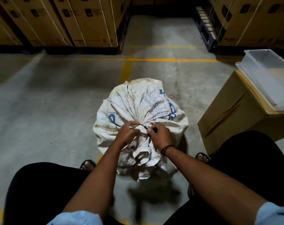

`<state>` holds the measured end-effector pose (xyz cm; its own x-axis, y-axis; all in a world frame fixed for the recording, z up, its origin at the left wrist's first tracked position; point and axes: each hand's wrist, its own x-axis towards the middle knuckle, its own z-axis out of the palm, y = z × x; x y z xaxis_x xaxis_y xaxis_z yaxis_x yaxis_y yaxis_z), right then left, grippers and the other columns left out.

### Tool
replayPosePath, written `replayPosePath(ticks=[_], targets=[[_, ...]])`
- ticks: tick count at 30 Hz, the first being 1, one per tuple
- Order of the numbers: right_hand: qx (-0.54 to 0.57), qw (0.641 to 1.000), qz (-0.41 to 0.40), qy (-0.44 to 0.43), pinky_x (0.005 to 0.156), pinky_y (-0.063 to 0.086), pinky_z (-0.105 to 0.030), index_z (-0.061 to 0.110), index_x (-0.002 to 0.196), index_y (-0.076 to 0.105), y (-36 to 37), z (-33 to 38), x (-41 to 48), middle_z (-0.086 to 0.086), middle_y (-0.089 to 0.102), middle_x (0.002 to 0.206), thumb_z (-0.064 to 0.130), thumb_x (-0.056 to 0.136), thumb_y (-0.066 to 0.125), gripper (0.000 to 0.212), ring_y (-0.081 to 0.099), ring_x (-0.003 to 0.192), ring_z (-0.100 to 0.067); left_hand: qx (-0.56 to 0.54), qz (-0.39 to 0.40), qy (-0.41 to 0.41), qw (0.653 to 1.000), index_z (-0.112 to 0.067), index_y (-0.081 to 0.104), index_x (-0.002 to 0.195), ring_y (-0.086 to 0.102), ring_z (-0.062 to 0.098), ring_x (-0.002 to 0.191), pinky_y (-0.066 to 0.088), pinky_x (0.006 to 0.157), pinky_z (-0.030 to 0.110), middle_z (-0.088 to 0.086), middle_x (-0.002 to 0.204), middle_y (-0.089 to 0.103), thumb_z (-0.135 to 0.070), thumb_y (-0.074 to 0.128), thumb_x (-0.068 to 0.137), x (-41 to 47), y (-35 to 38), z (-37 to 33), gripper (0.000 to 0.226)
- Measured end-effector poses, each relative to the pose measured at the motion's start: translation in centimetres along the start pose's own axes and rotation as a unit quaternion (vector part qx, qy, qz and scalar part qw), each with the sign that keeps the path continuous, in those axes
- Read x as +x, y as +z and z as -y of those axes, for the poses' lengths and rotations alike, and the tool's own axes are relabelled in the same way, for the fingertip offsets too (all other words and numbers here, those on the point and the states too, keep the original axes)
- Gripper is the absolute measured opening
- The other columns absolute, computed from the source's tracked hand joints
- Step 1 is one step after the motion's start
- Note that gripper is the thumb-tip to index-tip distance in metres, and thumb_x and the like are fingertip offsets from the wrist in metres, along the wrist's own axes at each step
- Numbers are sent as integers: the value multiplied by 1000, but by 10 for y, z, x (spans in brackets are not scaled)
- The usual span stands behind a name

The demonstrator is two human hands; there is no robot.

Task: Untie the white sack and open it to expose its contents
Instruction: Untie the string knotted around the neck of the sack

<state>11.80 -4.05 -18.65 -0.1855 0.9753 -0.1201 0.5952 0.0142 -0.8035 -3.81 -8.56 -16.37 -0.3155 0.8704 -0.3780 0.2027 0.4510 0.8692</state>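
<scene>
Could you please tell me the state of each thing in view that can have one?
white sack: upright on the floor, neck tied shut.
tie: dark, wound round the neck.
left hand: grips the gathered neck.
right hand: pinches the tie.
cardboard box: closed.
white tray: rests on the box.

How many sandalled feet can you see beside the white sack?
2. The left foot lies just left of the white sack; the right foot lies to its right, near the cardboard box. Each is only partly visible.
</scene>
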Motion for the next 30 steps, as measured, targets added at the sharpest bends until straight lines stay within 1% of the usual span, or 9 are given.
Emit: replayPosePath(ticks=[2,5,9,11,14,18,21,25,30], targets=[[-6,1000,3,2,69,48,-28,21,74,66,2,-2,0,5,68,76,21,86,69,12,62,75,-15,63,20,0,998,-20,74,96,61,7,51,46,50,19,7,83,75,-26,64,58,8,-10,-8,40],[-9,1000,6,-5,70,49,-29,22,72,65,2,-5,1,3,70,77,21,85,69,14,64,76,-15,150,61,-3,987,-23,83,86,73,17,87,55,82,33,-2,89,79,-41,72,61,21,-29,-24,33],[-19,1000,7,10,71,53,-32,15,71,68,5,-5,3,0,71,75,20,80,65,10,65,75,-18,280,64,10,958,-10,77,70,69,16,66,49,64,26,5,70,75,-31,71,84,26,-23,-43,25],[-12,999,5,38,70,55,-34,9,70,68,6,-5,5,-4,69,69,23,77,64,16,65,72,-20,366,19,41,930,-10,74,67,67,19,70,50,64,28,5,68,73,-36,72,86,25,-10,-45,32],[31,997,15,70,60,47,-32,1,66,66,6,-4,6,-16,65,64,37,82,68,40,57,58,-17,428,-21,66,901,-14,78,80,68,26,84,46,63,30,8,81,72,-45,77,81,25,1,-44,30],[135,981,21,137,64,44,-25,6,65,73,2,-5,9,-3,65,61,20,78,76,19,57,62,-14,444,-48,65,892,-13,75,90,68,30,94,44,66,30,13,96,71,-45,79,78,25,7,-43,35],[200,962,35,184,67,45,-28,-14,87,72,3,-6,13,-10,65,73,0,72,77,21,58,73,-17,445,-63,55,892,-15,77,98,68,32,98,48,70,33,13,100,72,-47,79,76,23,10,-40,39],[249,944,22,218,66,48,-31,5,73,74,6,-7,10,-6,69,74,-4,67,78,11,61,73,-17,440,-59,41,895,-16,78,99,69,30,95,51,70,33,12,99,73,-47,80,74,21,11,-41,40],[221,956,32,192,59,43,-24,4,74,71,7,-9,10,-2,62,69,-4,66,76,12,54,58,-3,453,-69,35,888,-15,76,98,69,30,95,52,71,33,10,101,71,-48,82,73,14,18,-43,43]])
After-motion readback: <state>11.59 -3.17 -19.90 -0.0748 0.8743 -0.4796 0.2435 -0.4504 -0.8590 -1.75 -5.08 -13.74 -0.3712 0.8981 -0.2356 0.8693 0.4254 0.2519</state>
